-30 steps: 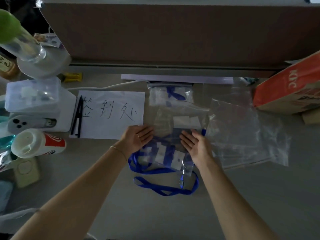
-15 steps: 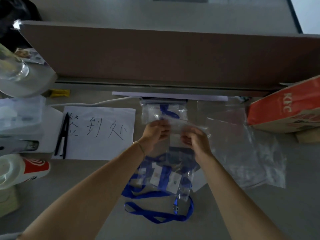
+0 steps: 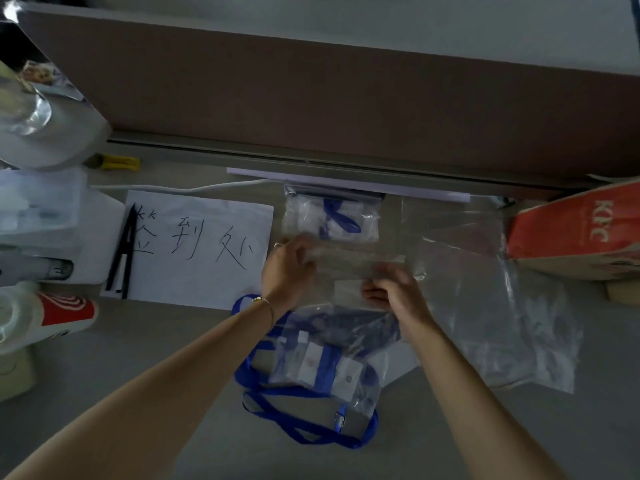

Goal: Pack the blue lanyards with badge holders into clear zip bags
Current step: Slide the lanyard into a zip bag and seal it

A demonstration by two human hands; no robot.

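A clear zip bag (image 3: pixel 356 268) is lifted between my hands at the desk's middle. My left hand (image 3: pixel 289 268) pinches its left end and my right hand (image 3: pixel 393 292) pinches its right end. Below them lies a pile of blue lanyards with badge holders (image 3: pixel 318 368), the blue straps looping toward me. Behind the held bag, a zip bag packed with a lanyard (image 3: pixel 330 216) lies against the partition. Motion blur hides the exact finger positions.
White paper with handwriting (image 3: pixel 201 247) and black pens (image 3: pixel 123 251) lie to the left. Loose clear bags (image 3: pixel 495 306) spread to the right, beside a red KFC paper bag (image 3: pixel 571 230). Bottles and plastic boxes (image 3: pixel 38 209) crowd the left edge. A brown partition (image 3: pixel 311 98) stands behind.
My hands left the lanyard pile, moved away from me and picked up a clear zip bag. The camera tilted up, so everything sits lower in view.
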